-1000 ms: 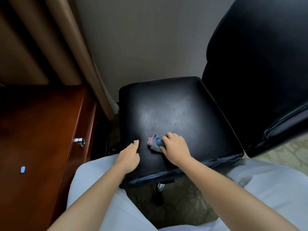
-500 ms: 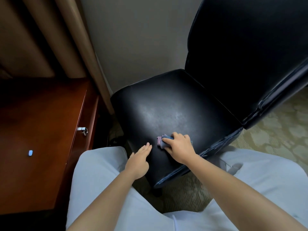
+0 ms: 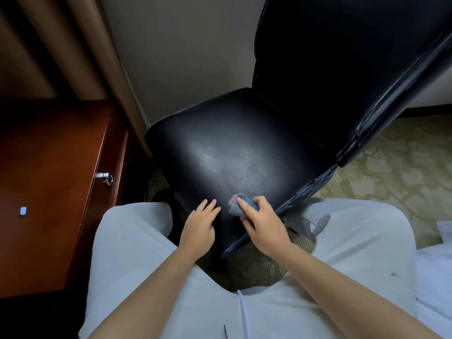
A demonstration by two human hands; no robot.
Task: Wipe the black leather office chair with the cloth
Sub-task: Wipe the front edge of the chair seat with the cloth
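Chair (image 3: 244,152) has swung clockwise since a second ago, so my right hand (image 3: 265,222), clamped on cloth (image 3: 238,204), wipes its front corner while left hand (image 3: 200,225) lies flat alongside, fingers relaxed.

We find no text, label, brand, number or sign that can be read anywhere in the view.
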